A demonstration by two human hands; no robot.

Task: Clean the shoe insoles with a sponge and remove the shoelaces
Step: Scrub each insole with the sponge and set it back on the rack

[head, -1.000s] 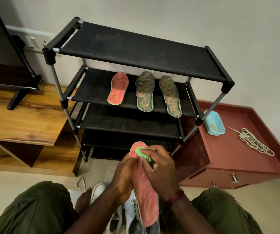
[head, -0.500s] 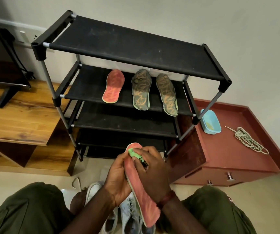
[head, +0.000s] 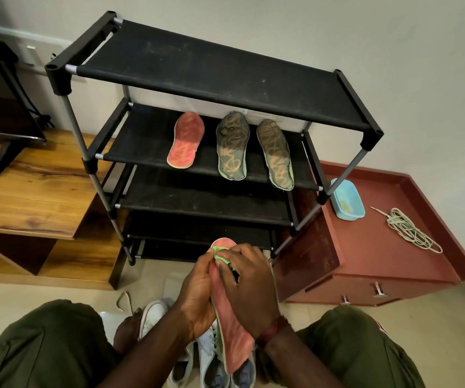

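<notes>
- The room is showing a pale floor (head: 449, 317) running up to a plain wall. The person is sitting low, with knees in olive trousers framing the view.
- Nearest, a pair of white sneakers (head: 206, 357) is lying on the floor between the knees, directly under the hands. I cannot tell whether they are still laced.
- The left hand (head: 197, 292) is gripping the pink insole (head: 234, 331) along its left edge, fingers curled round it. It is holding the insole tilted, toe end pointing away, probably so the soft piece is getting firm backing against the scrubbing.
- The right hand (head: 249, 287) is clasping the green sponge (head: 220, 254), fingers curled over it and pressing it onto the insole's upper face near the toe.
- The sponge is sitting almost wholly under those fingers, touching the insole, with only a green edge peeking out at their tips.
- Beyond, the black shoe rack (head: 225, 71) is carrying a second pink insole (head: 186, 141) and two dark insoles (head: 232, 147) flat and side by side on its second shelf. They are likely lying there to dry or waiting their turn.
- Right of the rack, a blue tub (head: 347, 200) is resting on the red cabinet (head: 379, 247) just beside the rack's leg, seemingly within reach for wetting the sponge.
- Farther right, a coiled shoelace bundle (head: 410, 231) is lying on the same cabinet, well apart from the hands.
</notes>
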